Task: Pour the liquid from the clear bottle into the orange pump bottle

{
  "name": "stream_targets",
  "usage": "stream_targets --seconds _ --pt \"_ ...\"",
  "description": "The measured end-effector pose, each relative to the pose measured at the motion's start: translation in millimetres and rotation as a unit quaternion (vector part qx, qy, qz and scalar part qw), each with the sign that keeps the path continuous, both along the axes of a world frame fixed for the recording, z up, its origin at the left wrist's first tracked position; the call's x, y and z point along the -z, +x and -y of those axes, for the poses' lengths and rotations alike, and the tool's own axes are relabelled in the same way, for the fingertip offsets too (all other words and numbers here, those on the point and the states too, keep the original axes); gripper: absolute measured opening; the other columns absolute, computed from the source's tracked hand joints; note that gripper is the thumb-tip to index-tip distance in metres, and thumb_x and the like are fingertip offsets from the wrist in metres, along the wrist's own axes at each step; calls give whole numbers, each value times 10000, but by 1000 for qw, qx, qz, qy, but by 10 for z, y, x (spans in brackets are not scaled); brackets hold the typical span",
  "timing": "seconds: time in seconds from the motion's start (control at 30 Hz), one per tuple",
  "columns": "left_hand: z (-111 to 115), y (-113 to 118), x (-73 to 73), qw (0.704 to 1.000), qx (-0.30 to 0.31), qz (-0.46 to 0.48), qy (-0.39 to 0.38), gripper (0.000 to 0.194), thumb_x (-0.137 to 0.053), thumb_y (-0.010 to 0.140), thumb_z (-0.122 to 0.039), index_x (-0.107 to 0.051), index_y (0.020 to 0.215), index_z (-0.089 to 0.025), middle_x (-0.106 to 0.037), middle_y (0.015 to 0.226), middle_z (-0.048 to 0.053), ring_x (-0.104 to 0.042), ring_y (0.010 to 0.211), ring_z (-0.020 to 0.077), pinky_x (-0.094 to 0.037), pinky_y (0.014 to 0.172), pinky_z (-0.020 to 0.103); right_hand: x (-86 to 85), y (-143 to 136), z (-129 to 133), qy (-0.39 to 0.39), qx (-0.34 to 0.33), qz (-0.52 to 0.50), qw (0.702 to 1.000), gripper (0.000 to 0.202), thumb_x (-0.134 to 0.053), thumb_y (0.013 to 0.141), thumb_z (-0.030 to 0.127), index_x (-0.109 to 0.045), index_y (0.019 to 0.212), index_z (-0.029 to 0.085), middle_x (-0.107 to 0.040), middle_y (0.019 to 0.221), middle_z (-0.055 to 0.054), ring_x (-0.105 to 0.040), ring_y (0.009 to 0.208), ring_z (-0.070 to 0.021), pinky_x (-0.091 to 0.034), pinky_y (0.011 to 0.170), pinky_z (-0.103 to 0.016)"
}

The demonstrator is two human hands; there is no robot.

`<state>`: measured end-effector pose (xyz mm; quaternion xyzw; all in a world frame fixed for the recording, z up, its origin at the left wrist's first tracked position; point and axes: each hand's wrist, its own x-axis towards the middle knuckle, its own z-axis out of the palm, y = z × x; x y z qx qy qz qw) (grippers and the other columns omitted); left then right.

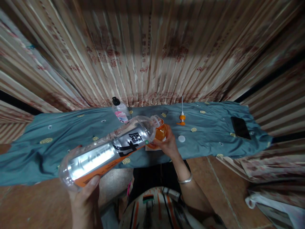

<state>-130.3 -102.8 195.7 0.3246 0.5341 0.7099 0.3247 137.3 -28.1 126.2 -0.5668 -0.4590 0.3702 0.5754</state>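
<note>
Clear plastic catches the light along a large bottle (pixel 105 156) with a silver and orange label, slanted across the front of the cloth-covered worktop (pixel 209 136). The left hand (pixel 83 198) grips it near its base, fingers wrapped beneath and thumb on the near side. Its mouth is brought up to the top of a smaller orange bottle (pixel 161 133), which sits near the worktop's front edge with the fingers of the right hand (pixel 169 143) closed around it. Whether the 2 mouths touch, I cannot tell.

As a judgement, the work is midway: the 2 bottles are uncapped and lined up for a transfer, while 2 loose parts lie beyond the right hand. These are an orange pump head (pixel 182 118) with its pale tube, and a small white disc (pixel 181 138), probably a cap. Neither is fitted to a bottle, so closing up appears undone.

As for contents, no stream shows clearly between the mouths, and no liquid level can be made out in the large bottle. The orange bottle is see-through, but its colour hides how full it is. A 3rd bottle (pixel 121 113), pale with a black top, is closed and stands at the back; a dark phone (pixel 240 128) lies at the right end.
</note>
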Motion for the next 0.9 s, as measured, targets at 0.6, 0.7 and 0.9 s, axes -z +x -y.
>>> stream_targets --seconds 0.6,0.7,0.9 --pt "92 53 119 997 53 49 -37 673 -1026 522 -546 -797 1098 -285 -821 1247 97 -735 1337 435 -635 1145 601 -7 -45 -12 12 -8 9 1000 718 -1003 677 459 -681 1293 277 -868 1157 -48 -845 1081 -313 -696 966 -449" --pt "118 43 164 997 51 52 -38 647 -1007 551 -578 -804 1105 -313 -827 1241 67 -730 1354 424 -636 1148 590 -40 -67 -1 12 -8 1 1000 696 -1000 670 446 -689 1272 285 -874 1131 -29 -851 1040 -294 -700 916 -414" --pt "153 9 188 996 49 54 -47 639 -999 558 -564 -803 1103 -293 -829 1268 79 -742 1334 421 -656 1108 562 -78 -67 11 16 -6 1 1000 695 -990 665 426 -689 1276 284 -880 1127 -27 -857 1029 -286 -707 888 -398"
